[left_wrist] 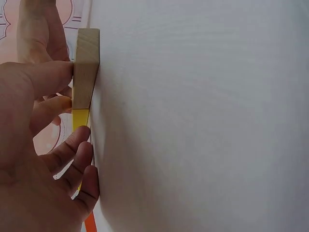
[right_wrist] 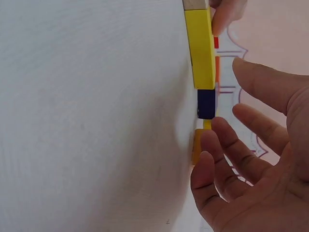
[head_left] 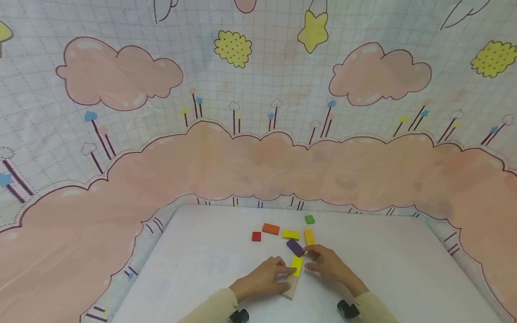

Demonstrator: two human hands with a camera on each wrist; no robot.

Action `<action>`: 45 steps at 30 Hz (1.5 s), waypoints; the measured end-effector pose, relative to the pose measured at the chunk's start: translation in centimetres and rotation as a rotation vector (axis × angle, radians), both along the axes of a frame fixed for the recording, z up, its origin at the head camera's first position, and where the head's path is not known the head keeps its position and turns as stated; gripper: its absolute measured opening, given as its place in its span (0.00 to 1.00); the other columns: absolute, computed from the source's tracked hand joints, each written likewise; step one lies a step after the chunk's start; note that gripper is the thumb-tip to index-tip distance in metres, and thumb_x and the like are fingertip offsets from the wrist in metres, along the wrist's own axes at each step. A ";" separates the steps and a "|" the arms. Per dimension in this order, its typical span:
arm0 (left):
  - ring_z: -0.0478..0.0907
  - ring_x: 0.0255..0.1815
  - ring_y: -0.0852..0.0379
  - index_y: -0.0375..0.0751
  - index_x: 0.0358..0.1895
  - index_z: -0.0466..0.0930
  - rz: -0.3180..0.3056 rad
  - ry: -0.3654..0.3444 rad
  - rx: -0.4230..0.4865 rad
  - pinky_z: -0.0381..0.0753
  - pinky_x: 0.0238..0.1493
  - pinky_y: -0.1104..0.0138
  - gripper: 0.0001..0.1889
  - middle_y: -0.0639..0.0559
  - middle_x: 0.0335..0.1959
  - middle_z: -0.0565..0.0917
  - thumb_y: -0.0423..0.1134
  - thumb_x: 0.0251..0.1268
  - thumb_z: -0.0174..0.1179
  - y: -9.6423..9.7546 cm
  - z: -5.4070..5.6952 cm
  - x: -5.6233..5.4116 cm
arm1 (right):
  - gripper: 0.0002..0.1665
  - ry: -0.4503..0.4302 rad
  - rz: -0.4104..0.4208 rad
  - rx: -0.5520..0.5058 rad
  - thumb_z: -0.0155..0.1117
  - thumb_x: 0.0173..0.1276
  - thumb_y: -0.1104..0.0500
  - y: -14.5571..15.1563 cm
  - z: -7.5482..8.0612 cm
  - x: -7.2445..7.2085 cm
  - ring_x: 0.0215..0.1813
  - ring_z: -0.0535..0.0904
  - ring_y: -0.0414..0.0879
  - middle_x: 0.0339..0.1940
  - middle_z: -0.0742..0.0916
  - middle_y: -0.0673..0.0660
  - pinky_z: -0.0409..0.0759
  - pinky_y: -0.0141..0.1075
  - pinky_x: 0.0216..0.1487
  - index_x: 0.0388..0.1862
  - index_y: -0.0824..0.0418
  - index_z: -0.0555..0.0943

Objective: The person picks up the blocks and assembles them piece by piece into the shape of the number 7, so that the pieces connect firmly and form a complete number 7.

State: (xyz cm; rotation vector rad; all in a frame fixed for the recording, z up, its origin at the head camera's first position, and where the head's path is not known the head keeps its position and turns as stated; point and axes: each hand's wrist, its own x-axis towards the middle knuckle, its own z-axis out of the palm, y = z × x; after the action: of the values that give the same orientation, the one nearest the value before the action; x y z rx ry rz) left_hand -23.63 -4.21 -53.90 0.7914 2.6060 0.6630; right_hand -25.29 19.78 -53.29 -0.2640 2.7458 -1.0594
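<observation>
A plain wooden block (head_left: 290, 288) and a yellow block (head_left: 296, 264) lie end to end on the white table. My left hand (head_left: 262, 277) rests over them, its index fingertip on the yellow block and its thumb against the wooden one. In the left wrist view its other fingers bend loosely beside the blocks. Past the yellow block's far end lies a purple block (head_left: 295, 247). My right hand (head_left: 329, 262) hovers to the right, holding nothing, thumb and fingers apart. Its index fingertip is close to the purple block; whether they touch I cannot tell.
Farther back lie a red block (head_left: 256, 236), an orange block (head_left: 271, 229), another yellow block (head_left: 291, 235), an amber block (head_left: 309, 237) and a green block (head_left: 309, 219). A cloud-printed cloth (head_left: 258, 166) rises behind the white tabletop (head_left: 194, 251).
</observation>
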 end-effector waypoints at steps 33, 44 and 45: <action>0.68 0.47 0.66 0.72 0.63 0.75 -0.022 0.017 0.038 0.75 0.50 0.69 0.23 0.63 0.50 0.75 0.54 0.64 0.63 -0.3 -0.6 -0.1 | 0.20 0.015 -0.001 0.068 0.68 0.66 0.57 -1.6 0.6 -4.0 0.48 0.80 0.46 0.50 0.86 0.53 0.81 0.47 0.55 0.58 0.49 0.82; 0.68 0.49 0.66 0.73 0.63 0.75 -0.018 0.012 0.054 0.75 0.53 0.68 0.23 0.64 0.50 0.75 0.54 0.64 0.63 -0.4 -0.8 -0.1 | 0.22 0.017 0.063 0.093 0.66 0.67 0.60 -2.8 0.5 -4.8 0.49 0.78 0.47 0.52 0.86 0.54 0.80 0.48 0.57 0.60 0.50 0.81; 0.68 0.49 0.66 0.73 0.63 0.75 -0.017 0.013 0.054 0.75 0.53 0.68 0.23 0.64 0.50 0.75 0.54 0.64 0.63 -0.5 -0.8 -0.1 | 0.22 0.010 0.054 0.085 0.66 0.67 0.61 -2.9 0.4 -4.9 0.49 0.78 0.47 0.51 0.86 0.54 0.81 0.47 0.56 0.59 0.50 0.81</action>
State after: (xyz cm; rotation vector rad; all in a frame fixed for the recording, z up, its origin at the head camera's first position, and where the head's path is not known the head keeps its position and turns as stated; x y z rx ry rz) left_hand -23.74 -4.66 -54.74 0.8358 2.5998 0.7287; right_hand -30.23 16.92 -52.89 -0.3298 2.7673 -0.9284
